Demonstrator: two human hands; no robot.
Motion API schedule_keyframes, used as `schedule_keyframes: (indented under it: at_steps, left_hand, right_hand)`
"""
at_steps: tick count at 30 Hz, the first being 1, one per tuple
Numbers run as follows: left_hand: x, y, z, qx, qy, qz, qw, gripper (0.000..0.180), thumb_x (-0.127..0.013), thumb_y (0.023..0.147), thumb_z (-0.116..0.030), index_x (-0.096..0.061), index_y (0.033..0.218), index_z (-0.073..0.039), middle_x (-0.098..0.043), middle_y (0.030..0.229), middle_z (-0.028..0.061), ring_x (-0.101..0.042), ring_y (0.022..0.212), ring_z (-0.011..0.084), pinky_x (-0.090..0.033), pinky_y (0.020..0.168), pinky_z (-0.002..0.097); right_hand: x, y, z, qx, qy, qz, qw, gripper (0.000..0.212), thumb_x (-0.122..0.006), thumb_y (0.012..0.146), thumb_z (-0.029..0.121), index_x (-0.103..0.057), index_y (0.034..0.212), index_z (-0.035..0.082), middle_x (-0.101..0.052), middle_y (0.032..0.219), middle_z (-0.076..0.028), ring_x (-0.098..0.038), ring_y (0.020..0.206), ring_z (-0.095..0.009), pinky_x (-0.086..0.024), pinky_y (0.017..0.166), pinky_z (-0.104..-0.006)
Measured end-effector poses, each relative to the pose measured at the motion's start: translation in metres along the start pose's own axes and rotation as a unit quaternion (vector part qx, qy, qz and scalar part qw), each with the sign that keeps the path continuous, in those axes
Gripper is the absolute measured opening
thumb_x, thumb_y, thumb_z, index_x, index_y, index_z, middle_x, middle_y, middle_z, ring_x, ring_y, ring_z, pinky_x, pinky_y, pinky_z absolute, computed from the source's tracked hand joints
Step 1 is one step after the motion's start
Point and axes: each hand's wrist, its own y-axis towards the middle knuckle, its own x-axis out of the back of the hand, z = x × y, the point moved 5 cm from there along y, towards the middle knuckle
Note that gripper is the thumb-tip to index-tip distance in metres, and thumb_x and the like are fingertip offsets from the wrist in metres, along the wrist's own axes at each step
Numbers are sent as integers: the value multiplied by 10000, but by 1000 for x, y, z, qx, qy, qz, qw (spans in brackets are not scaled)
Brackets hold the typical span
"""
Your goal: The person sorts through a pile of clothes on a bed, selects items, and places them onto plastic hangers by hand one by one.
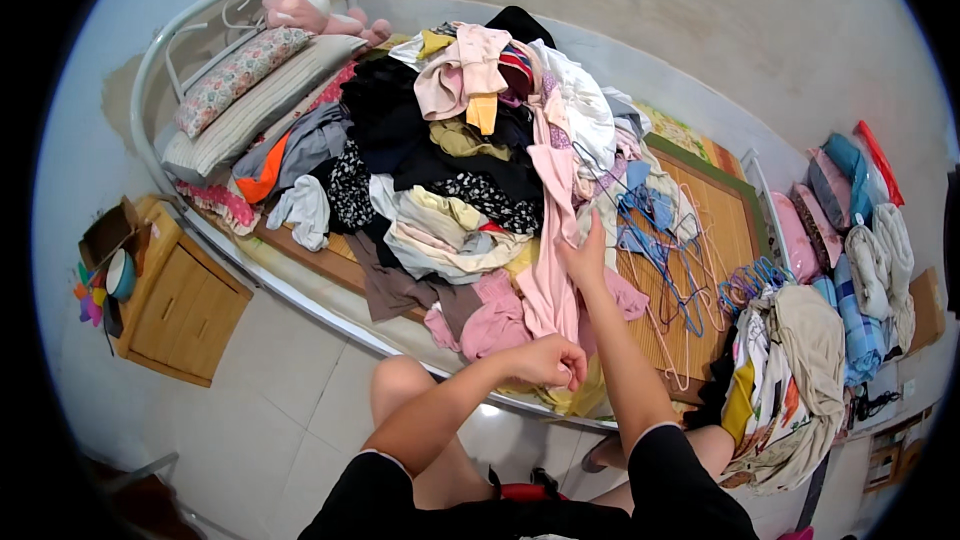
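From my head, I see my left hand [553, 362] loosely clenched at the bed's near side. Farther in, my right hand [584, 252] touches the right edge of a long pink garment [548, 290]; I can't tell whether it grips. The garment hangs down the right of the heaped clothes [455, 215], left of tangled hangers [680, 260].

"How do the walls [640, 10] look?"
"Patchy: beige areas meeting pale, bluish ones along ragged edges."
"And the floor [270, 380]?"
"Pale tiles, with a bright glint of light."
"Furniture?"
"A bed with a curved white metal headboard [138, 115], and a wooden cabinet [190, 305] beside it, left."
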Motion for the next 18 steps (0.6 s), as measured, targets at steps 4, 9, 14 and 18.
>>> schedule_keyframes:
  at_steps: [4, 9, 14, 18]
  left_hand:
    - [50, -14, 2, 0, -77, -236, 969, 181, -474, 698, 60, -594, 827, 14, -615, 760, 58, -572, 697, 102, -462, 638, 238]
    - [127, -39, 27, -93, -132, -600, 784, 222, -504, 750, 26, -547, 968, 24, -600, 885, 72, -569, 746, 123, -463, 683, 248]
    - [100, -8, 14, -93, 264, -566, 775, 406, -552, 780, -88, -461, 1151, 49, -500, 1106, 204, -475, 1051, 332, -365, 917, 375]
    - [80, 21, 22, -58, 366, -483, 793, 383, -560, 770, -100, -484, 1116, 46, -488, 1132, 219, -462, 1052, 376, -368, 912, 398]
  right_hand:
    - [-47, 0, 11, -75, 130, 210, 966, 327, -614, 719, 119, -580, 1026, 9, -602, 977, -184, -584, 894, -290, -454, 773, -365]
    - [-46, -22, 53, 54, 228, 386, 892, 181, -585, 720, 112, -630, 867, 15, -623, 821, -141, -586, 777, -237, -450, 709, -317]
    - [-30, 65, -27, -110, 270, -16, 956, 117, -537, 793, 57, -611, 849, -14, -623, 835, -101, -590, 763, -174, -454, 716, -269]
    - [-54, 128, -93, -161, 317, -109, 928, 265, -545, 807, 56, -536, 1058, -30, -611, 956, -152, -598, 793, -149, -457, 730, -237]
